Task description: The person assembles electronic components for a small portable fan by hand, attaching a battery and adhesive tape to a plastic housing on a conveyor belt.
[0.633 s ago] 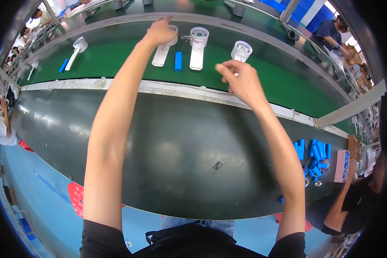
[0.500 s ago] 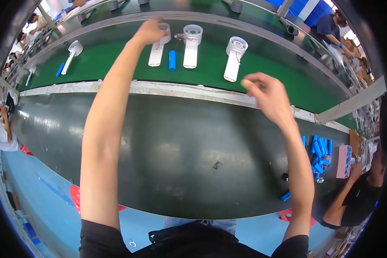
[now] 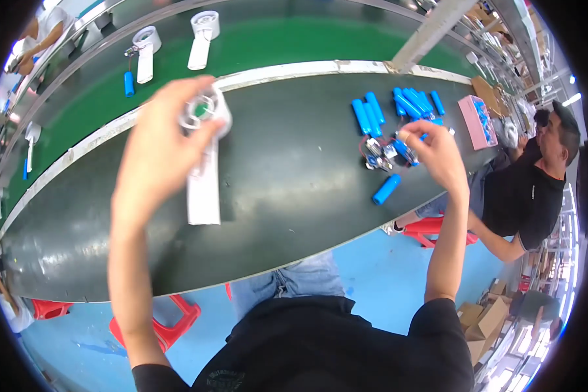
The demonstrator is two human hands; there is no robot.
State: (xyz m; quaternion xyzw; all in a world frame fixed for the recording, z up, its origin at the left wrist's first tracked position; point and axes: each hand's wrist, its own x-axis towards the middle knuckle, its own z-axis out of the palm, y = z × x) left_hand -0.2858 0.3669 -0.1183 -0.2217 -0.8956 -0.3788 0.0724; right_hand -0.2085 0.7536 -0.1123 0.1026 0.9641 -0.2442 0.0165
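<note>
My left hand [image 3: 160, 147] holds a white handheld fan housing [image 3: 203, 170] by its round head, lifted above the dark worktable [image 3: 287, 202], its handle hanging down. My right hand [image 3: 434, 153] reaches to the right side of the table and rests on a small wired circuit part with a blue cell [image 3: 389, 151]. A loose blue cylindrical battery [image 3: 385, 189] lies just in front of that hand. Several more blue batteries [image 3: 398, 108] lie in a cluster beyond it.
Two more white fan housings [image 3: 202, 39] [image 3: 144, 52] and a blue battery [image 3: 129, 83] ride on the green conveyor belt [image 3: 274, 46]. A pink tray [image 3: 477, 121] of batteries sits at the table's right end. A seated person in black [image 3: 529, 189] is at right. Red stools stand below.
My left hand has brought a white fan housing from the green belt back over the dark table. My right hand has swung right to the battery and circuit pile.
</note>
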